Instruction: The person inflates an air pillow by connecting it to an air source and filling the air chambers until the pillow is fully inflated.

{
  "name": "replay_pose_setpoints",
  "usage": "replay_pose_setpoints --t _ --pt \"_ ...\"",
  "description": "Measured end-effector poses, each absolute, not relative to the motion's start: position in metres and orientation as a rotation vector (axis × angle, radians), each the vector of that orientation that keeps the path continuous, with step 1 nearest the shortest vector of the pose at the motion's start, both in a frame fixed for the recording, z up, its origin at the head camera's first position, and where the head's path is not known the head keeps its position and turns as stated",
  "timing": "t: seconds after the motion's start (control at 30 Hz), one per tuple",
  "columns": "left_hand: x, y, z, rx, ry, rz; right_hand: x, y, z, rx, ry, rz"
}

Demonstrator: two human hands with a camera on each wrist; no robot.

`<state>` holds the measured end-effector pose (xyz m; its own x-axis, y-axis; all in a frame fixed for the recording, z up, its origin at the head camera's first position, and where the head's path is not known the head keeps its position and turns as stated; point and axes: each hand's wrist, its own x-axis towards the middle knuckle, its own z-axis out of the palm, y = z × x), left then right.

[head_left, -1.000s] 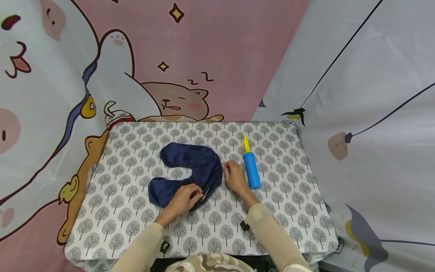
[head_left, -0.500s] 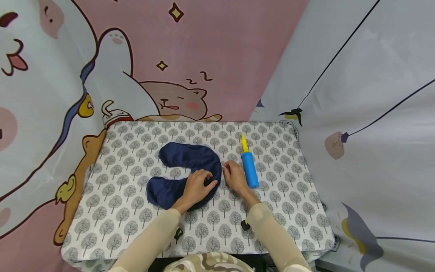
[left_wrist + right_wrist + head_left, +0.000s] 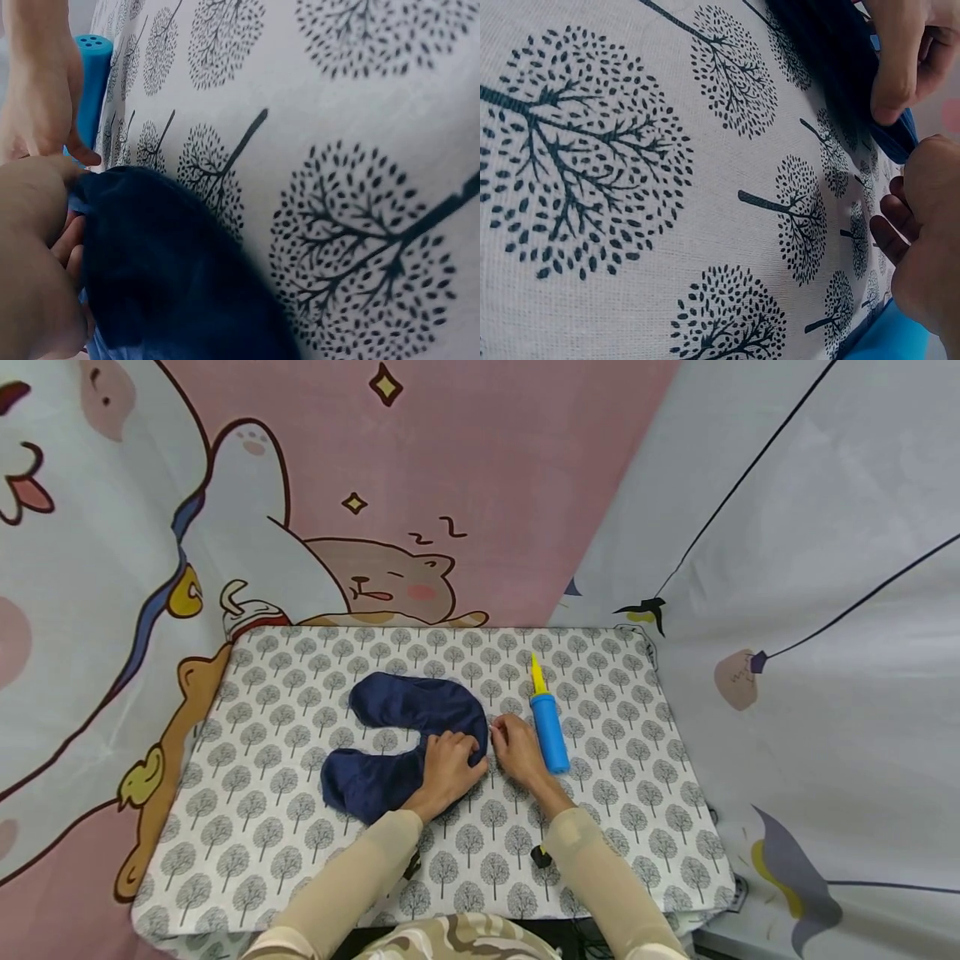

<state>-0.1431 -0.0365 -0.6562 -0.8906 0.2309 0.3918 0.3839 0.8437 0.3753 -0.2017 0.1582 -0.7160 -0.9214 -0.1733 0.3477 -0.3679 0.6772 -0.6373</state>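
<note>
A navy neck pillow [image 3: 375,777], U-shaped with its opening to the left, lies on the tabletop. My left hand [image 3: 447,772] is over its right-hand curve and grips the fabric near the edge. In the right wrist view, the thumb of the left hand [image 3: 900,67] presses on the navy cloth. Just right of the curve, my right hand [image 3: 519,752] pinches at the pillow's edge; whatever small part lies between its fingertips is mostly hidden. Beside that hand stretches a blue hand pump [image 3: 551,735] with a yellow nozzle, touched by neither hand.
Under everything is a table with a white tree-print cloth [image 3: 247,843]. A pink and white cartoon curtain [image 3: 510,485] hangs behind it, and a grey-white curtain [image 3: 810,610] hangs at the right. A small black item [image 3: 540,857] shows by the right forearm.
My left hand has slid right and away from me along the pillow, from its lower part to the curve near the right hand. The right hand stays at the pillow's edge.
</note>
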Motion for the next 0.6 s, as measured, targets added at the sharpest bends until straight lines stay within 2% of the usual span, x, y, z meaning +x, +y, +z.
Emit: replay_pose_setpoints --t 0.23,0.37,0.6 --pt "-0.141 -0.046 -0.657 -0.563 -2.723 -0.817 -0.189 0.151 -0.678 0.452 -2.674 1.087" --pt "-0.138 -0.054 -0.655 -0.637 -2.725 -0.935 -0.196 0.156 -0.696 0.476 -2.651 1.118" --pt "-0.132 -0.058 -0.655 -0.666 -2.708 -0.990 -0.199 0.154 -0.676 0.515 -2.620 1.129"
